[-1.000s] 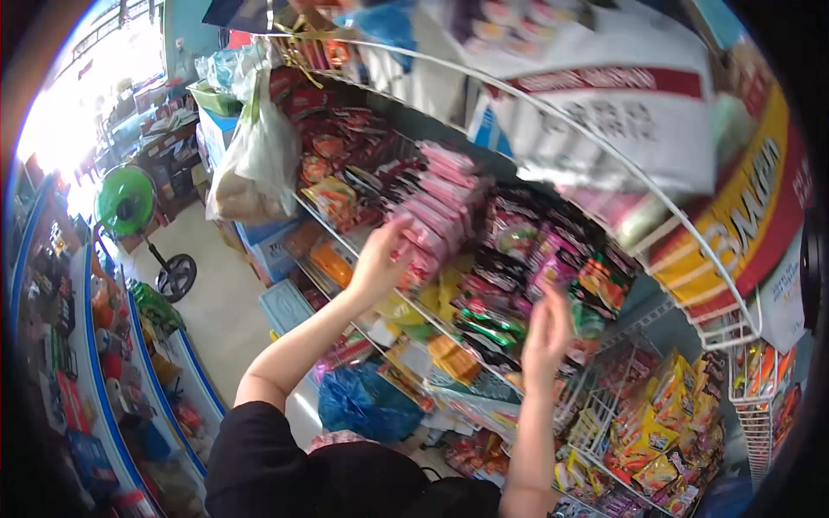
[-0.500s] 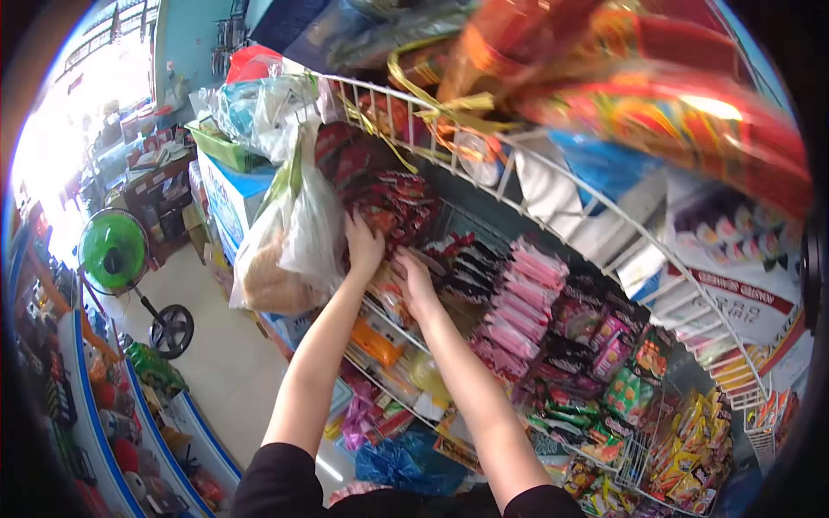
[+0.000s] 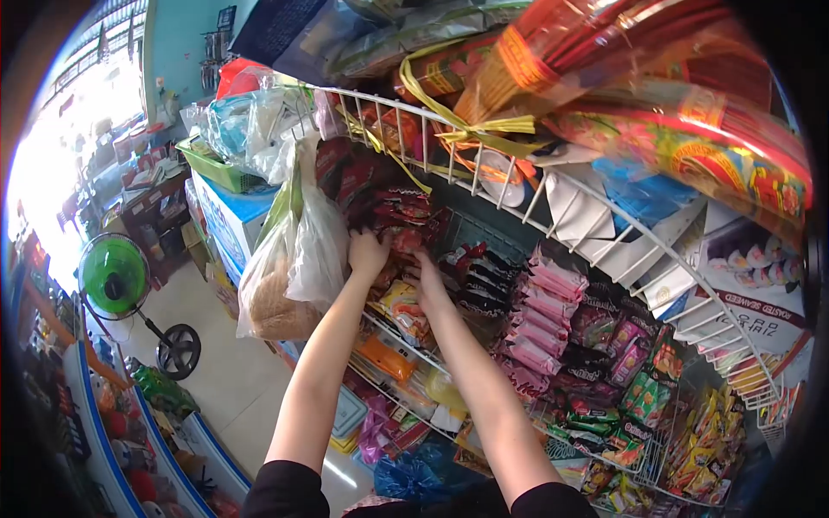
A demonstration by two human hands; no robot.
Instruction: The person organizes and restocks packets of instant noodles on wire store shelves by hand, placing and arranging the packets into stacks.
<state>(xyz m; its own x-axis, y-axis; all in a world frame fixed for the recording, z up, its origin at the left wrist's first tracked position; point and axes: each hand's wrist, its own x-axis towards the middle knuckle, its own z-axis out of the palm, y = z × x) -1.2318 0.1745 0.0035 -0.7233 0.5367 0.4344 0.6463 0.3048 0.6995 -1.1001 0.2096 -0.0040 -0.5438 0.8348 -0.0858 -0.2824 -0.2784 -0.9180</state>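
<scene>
Both hands reach into the left end of a wire shelf stacked with snack packets. My left hand [image 3: 369,253] is at the dark red packets [image 3: 404,207], its fingertips hidden among them. Close on its right, my right hand [image 3: 427,281] has its fingers spread against red packets, above an orange and white packet [image 3: 402,306]. Black packets [image 3: 490,281] stand in a row right of my right hand, followed by a stack of pink packets [image 3: 546,311]. A white plastic bag [image 3: 298,259] with something brown inside hangs left of my left hand.
Overhead runs a white wire rack [image 3: 561,198] loaded with long red and orange packages [image 3: 691,147]. A green fan [image 3: 114,274] stands on the floor at the left, near blue-edged shelves [image 3: 99,423]. Yellow packets [image 3: 708,440] fill a basket at the lower right.
Since a second ago, both hands have moved left from the pink and purple packets to the red ones. The view has shifted left. Over the last half second, the hands stay among the red packets.
</scene>
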